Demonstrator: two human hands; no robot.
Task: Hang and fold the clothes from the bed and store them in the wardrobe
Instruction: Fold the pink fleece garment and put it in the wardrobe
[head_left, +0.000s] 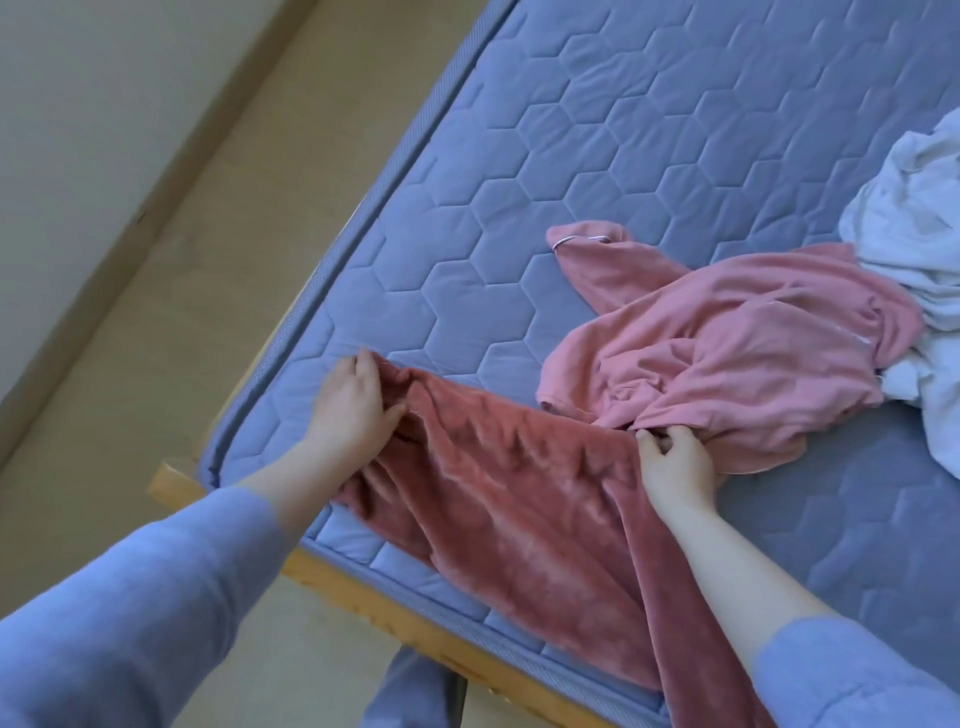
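Head view: at the left, a beige floor (171, 312) is seen beside a light wooden bed frame (322, 571), on which a blue-grey hexagon-quilted mattress (623, 130) is laid. Both forearms are partly covered by blue sleeves that are cut off by the lower edge.

The left hand (353, 402) is set on the upper left corner of a dark rose velvet garment (519, 509). Its fingers are curled over the cloth's edge and its thumb is pressed into the pile, so the corner is gripped. The garment is spread across the near corner of the mattress and hangs over the frame. Its lower part is cut off at the bottom, so its full shape cannot be made out.

The right hand (675, 467) is closed in a pinch on the garment's upper right edge. Its fingertips are partly hidden under a crumpled light pink fleece top (727, 353), and whether that top is caught too cannot be told. The top is touched at its right by a heap of rumpled white cloth (914, 234), which is cut off by the right edge.
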